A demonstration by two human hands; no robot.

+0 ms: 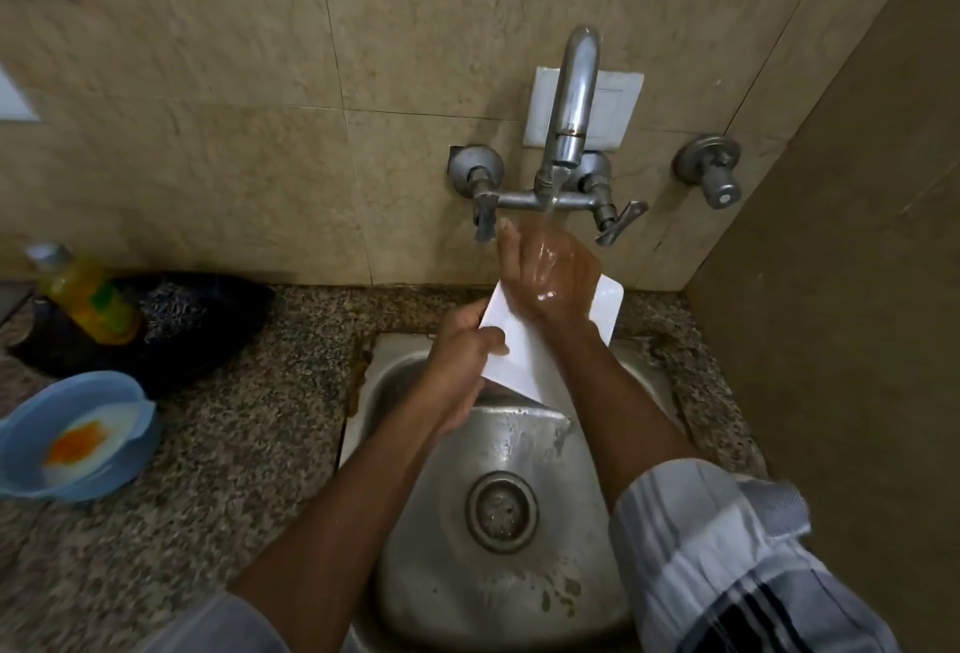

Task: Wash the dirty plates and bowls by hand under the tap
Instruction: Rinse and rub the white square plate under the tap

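You hold the white plate [524, 340] tilted over the far end of the sink [597, 538], its long axis running from near left to far right under the tap [569, 101]. Your left hand [462, 372] pinches the near-left edge. Your right hand [550, 268] lies flat on its far face with straight fingers, water running over it, so it is the one placed to rub.

granite counter [249, 444], blue bowl [31, 444], bottle [88, 299]
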